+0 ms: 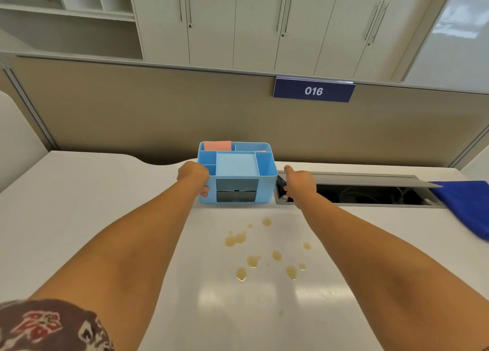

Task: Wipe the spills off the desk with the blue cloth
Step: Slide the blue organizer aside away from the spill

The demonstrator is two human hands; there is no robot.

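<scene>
The white counter [79, 218] spans the full width of the view and ends at a beige partition panel [158, 107]. White cabinets [264, 25] stand beyond the panel. A dark blue sign [313, 90] reading 016 hangs on the panel's top edge.

A cable tray opening [357, 191] is set into the far right of the counter, with its grey flap raised. The blue cloth [465, 207] lies at the right edge of the counter, just beside the right end of this opening and partly cut off by the frame. It is well apart from both hands and touches neither.

A light blue desk organizer [238, 173] stands upright on the counter, near the partition and just left of the cable tray. Its compartments hold a pink pad [217, 146] at the rear left and a pale blue pad [236, 164] in the middle.

Both forearms reach forward from the near edge. The left hand [194, 176] grips the left wall of the organizer, fingers wrapped over the rim and thumb at the lower corner. The right hand [300, 183] is just right of the organizer, over the left end of the cable tray, grip spread loosely with the thumb raised and pinching nothing. Contact with the organizer cannot be determined.

The spills [264, 252], a scatter of yellow-brown drops, lie on the counter between the two forearms, nearer than the organizer and well left of the cloth
</scene>
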